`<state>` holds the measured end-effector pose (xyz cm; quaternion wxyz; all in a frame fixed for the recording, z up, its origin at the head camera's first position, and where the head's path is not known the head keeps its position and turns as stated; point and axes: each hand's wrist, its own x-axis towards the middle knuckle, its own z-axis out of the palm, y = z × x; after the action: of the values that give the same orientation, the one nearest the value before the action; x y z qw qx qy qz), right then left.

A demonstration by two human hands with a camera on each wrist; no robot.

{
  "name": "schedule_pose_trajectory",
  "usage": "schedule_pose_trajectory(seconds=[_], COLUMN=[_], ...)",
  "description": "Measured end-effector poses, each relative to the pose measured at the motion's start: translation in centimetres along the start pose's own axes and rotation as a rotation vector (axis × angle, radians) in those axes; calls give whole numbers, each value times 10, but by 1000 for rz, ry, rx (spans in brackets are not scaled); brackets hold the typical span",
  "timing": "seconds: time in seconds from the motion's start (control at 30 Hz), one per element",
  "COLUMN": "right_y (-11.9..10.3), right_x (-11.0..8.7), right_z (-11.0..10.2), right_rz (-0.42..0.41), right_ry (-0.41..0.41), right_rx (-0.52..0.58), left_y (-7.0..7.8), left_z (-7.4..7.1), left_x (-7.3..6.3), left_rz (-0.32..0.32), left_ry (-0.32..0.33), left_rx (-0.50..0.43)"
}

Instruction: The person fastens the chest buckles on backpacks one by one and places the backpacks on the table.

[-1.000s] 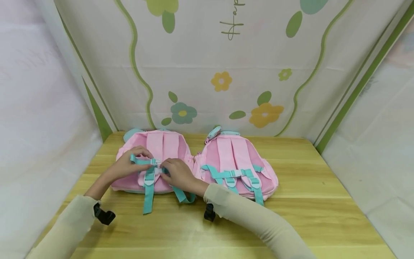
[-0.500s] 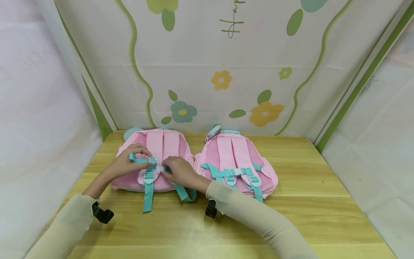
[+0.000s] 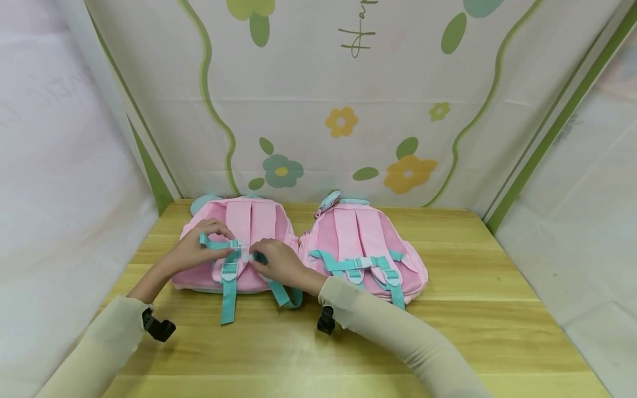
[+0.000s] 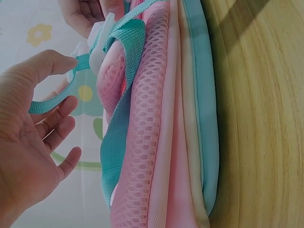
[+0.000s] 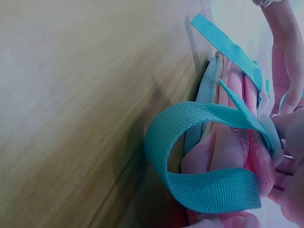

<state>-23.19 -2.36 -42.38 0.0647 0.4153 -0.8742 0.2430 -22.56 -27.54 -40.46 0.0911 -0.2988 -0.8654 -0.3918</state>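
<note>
Two pink backpacks lie side by side on the table, their shoulder straps facing up. Over the left backpack (image 3: pixel 239 215), my left hand (image 3: pixel 196 247) pinches a white side-release buckle half (image 3: pixel 236 244) on a teal strap, between thumb and fingers. Its strap loops back towards the palm, as the left wrist view also shows with the teal webbing (image 4: pixel 52 102). My right hand (image 3: pixel 278 262) pinches the other white buckle half (image 3: pixel 246 256), just below and right of the first. The two halves look apart; the fingers partly hide them.
On the right backpack (image 3: pixel 348 232) the chest-strap buckle (image 3: pixel 365 263) is joined. Loose teal strap ends (image 3: pixel 228 304) hang onto the wooden table (image 3: pixel 278 354). A teal strap loop (image 5: pixel 159 137) stands out near my right wrist. Flower-printed cloth (image 3: pixel 318 72) encloses the back and sides.
My right hand has shifted slightly right with its buckle half, so a little more of that half shows. My left hand keeps its pinch nearly in place. The backpacks stay put.
</note>
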Motion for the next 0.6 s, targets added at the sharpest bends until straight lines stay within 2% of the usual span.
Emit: schedule_pose_trajectory(seconds=[0.27,0.43,0.6], right_y=[3,7,7], right_x=[-4,-5,-5], right_z=[-1,-2,-5], right_rz=[-44,-97,-122], right_ry=[75,155,185], right_rx=[-3,-90,-158], left_y=[1,1,3], left_z=[0,0,-2], left_x=[-1,-1,-1], left_rz=[3,7,12], left_ry=[4,15,26], left_rx=[-10,-9,-9])
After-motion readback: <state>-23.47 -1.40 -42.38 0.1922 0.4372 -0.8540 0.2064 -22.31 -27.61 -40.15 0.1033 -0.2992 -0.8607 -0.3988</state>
